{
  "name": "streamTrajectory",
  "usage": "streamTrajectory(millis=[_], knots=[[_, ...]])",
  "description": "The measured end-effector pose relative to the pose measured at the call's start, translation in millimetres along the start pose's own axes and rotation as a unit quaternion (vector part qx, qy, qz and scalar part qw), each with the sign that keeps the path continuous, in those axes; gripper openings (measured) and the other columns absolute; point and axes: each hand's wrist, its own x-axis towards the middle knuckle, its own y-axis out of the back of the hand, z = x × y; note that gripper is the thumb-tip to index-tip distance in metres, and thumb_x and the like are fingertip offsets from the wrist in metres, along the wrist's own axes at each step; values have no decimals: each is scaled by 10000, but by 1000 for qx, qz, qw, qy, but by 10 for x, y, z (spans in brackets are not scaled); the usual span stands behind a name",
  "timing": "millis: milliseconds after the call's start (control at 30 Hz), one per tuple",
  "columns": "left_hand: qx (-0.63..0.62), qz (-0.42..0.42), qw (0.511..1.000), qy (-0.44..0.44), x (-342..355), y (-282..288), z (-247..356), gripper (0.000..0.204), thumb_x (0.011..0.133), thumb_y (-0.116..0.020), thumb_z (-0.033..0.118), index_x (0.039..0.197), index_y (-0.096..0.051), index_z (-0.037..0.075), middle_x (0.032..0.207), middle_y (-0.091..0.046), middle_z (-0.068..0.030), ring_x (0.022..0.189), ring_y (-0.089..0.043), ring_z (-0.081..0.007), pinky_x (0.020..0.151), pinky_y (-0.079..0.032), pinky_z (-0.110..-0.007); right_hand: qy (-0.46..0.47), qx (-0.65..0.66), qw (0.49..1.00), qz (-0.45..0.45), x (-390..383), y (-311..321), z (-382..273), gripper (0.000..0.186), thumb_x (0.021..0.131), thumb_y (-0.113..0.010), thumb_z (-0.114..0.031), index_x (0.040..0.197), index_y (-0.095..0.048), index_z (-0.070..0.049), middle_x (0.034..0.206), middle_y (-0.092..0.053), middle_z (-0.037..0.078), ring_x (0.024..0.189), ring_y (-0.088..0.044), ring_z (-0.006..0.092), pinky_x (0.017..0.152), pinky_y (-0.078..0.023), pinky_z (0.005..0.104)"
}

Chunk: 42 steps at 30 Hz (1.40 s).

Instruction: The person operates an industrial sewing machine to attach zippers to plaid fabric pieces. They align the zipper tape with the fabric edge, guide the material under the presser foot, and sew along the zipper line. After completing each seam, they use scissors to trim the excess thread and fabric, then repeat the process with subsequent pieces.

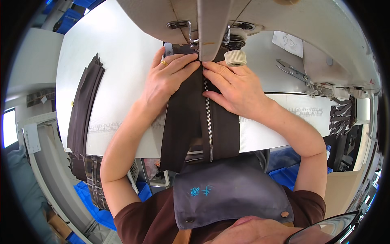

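Note:
A dark brown fabric piece lies under the head of a sewing machine and hangs over the table's near edge. Down its length runs a metal-toothed zipper. My left hand rests flat on the fabric left of the zipper, fingers stretched toward the machine head. Across from it, my right hand presses on the fabric and the zipper's edge, its thumb apart from the other fingers. Both sets of fingertips come close together just below the machine head. The needle and the stitching point are hidden behind that head.
A stack of dark fabric strips lies at the left. Thread snips rest on the machine bed at the right, near a white paper. A ruler strip crosses the white table. Blue bins stand below.

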Motion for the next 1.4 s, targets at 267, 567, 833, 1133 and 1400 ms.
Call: streamTrajectory(millis=[267,567,833,1133,1400], knots=[[-13,2,1000,-1,12,-25,-39,361,732,-582,69,1085,-656,74,1149,-610,-22,1076,-567,-192,1035,-328,-483,-6,8,1000,0,-1,7,-2,385,735,-722,-276,996,-600,-21,1069,-591,67,948,-520,214,780,-452,326],[-26,-53,998,14,18,57,-10,448,729,-594,49,1172,-610,114,1203,-578,-35,1110,-546,-216,1054,-287,-523,0,2,1000,7,-9,5,0,375,746,-712,-259,1010,-607,-15,1074,-593,69,959,-522,217,790,-455,328],[-34,-101,993,44,-12,132,101,640,668,-604,-41,1255,-565,210,1292,-513,-61,1170,-497,-248,1056,-242,-591,-19,39,999,14,-38,10,165,448,758,-702,-281,1093,-581,-9,1154,-573,108,1099,-506,276,911,-428,385],[13,-111,991,72,-48,143,194,702,644,-578,-116,1262,-561,217,1365,-483,-40,1213,-465,-260,1030,-194,-667,0,-34,991,-131,117,42,399,750,803,-530,-632,1172,-534,21,1219,-531,160,1213,-407,349,1050,-275,493],[-19,-94,992,80,-16,105,132,710,647,-571,-125,1262,-559,228,1339,-514,-29,1216,-467,-258,1031,-194,-670,-12,-23,994,-103,132,60,403,700,791,-581,-583,1149,-556,18,1168,-570,164,1197,-425,336,1042,-286,497]])
